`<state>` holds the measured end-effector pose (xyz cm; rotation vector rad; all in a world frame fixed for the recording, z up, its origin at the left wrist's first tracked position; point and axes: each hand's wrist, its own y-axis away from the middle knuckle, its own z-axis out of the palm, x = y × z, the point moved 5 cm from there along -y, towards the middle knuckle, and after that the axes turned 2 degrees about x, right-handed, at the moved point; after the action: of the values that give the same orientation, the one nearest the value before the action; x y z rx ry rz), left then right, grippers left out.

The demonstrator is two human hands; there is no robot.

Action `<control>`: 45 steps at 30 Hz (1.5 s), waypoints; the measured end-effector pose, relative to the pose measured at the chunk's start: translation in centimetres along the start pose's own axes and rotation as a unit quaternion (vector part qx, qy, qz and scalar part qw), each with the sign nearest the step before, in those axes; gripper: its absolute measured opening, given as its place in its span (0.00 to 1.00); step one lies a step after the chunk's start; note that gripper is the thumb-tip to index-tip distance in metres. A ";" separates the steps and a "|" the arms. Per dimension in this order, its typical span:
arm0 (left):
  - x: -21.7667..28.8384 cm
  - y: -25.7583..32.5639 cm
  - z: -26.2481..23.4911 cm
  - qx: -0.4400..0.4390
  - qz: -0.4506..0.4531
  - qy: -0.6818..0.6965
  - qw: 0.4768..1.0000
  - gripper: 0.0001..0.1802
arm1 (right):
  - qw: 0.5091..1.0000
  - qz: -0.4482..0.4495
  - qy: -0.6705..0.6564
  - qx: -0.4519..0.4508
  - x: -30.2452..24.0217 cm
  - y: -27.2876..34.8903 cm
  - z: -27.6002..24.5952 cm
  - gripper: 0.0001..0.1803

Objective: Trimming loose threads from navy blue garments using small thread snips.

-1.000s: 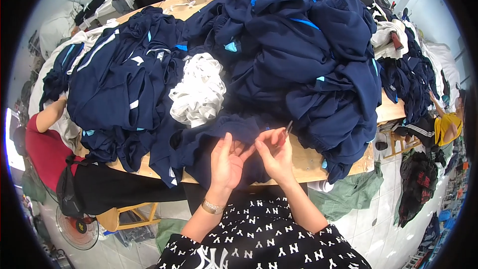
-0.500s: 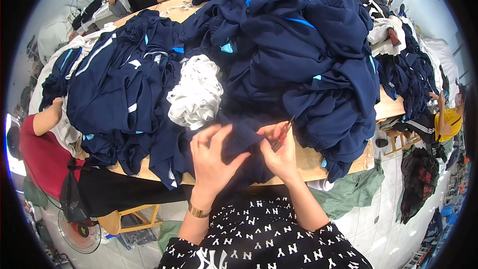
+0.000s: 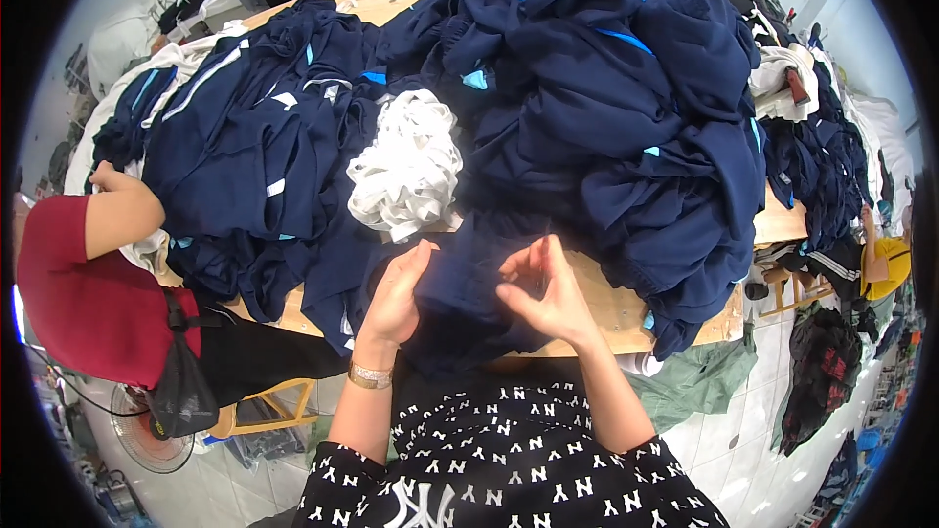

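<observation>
A navy blue garment, blurred by motion, spreads between my hands at the table's near edge. My left hand has its fingers pressed together on the garment's left side. On the other side, my right hand is raised with its fingers curved and the thumb apart from them. Navy cloth shows through that gap, and no tool is visible there. Just beyond my hands lies a bundle of white fabric strips. A large heap of navy garments with blue trim rises behind and to the right.
Another navy pile covers the table's left part. Bare wood shows near my right hand. A person in a dark red top stands close on the left, beside a floor fan. Someone in yellow is at far right.
The red-handled snips seen in my right hand are out of sight, and its fingers have spread. My left hand has lowered and closed on the garment's side. The person at left has leaned nearer.
</observation>
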<state>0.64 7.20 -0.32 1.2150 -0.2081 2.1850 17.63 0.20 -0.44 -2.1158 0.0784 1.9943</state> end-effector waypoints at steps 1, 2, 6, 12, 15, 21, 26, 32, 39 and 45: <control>0.0 0.0 -0.2 0.002 0.001 0.000 1.000 0.16 | 0.998 0.009 0.066 -0.016 -0.1 0.3 0.2 0.22; 0.2 0.1 -0.3 -0.001 0.012 -0.006 1.000 0.14 | 0.991 0.017 0.132 -0.032 -0.2 0.5 0.4 0.23; 1.1 0.2 -2.0 -0.028 0.029 0.015 0.999 0.15 | 0.996 0.084 0.009 0.030 2.5 0.6 -1.2 0.18; 0.7 0.8 -2.3 0.037 0.008 -0.023 0.999 0.14 | 0.978 0.031 0.172 0.116 2.0 -0.8 -1.9 0.18; 0.2 1.1 -1.7 0.109 0.046 -0.045 0.992 0.15 | 0.941 -0.054 0.296 0.157 0.0 -0.9 -0.3 0.17; -1.3 0.9 1.3 0.105 0.100 -0.187 0.972 0.13 | 0.985 -0.013 0.152 0.081 -2.0 -0.7 2.6 0.21; -1.8 0.6 1.9 0.116 0.136 -0.297 0.938 0.17 | 0.968 -0.075 0.222 0.093 -1.3 -0.8 2.4 0.17; -2.8 0.1 2.3 0.135 0.170 -0.409 0.886 0.19 | 0.917 -0.122 0.371 0.075 -0.9 -0.6 1.9 0.12; -3.2 -0.9 1.3 0.055 0.043 -0.237 0.969 0.16 | 0.963 -0.077 0.217 0.138 0.7 -0.7 0.3 0.11; -3.1 -1.2 0.7 0.065 0.025 -0.167 0.983 0.14 | 0.986 -0.058 0.020 0.157 2.2 -1.0 0.3 0.13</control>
<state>3.03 6.49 -2.64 1.6666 -0.2389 2.0505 17.63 1.47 -2.46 -1.9147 0.2527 1.7429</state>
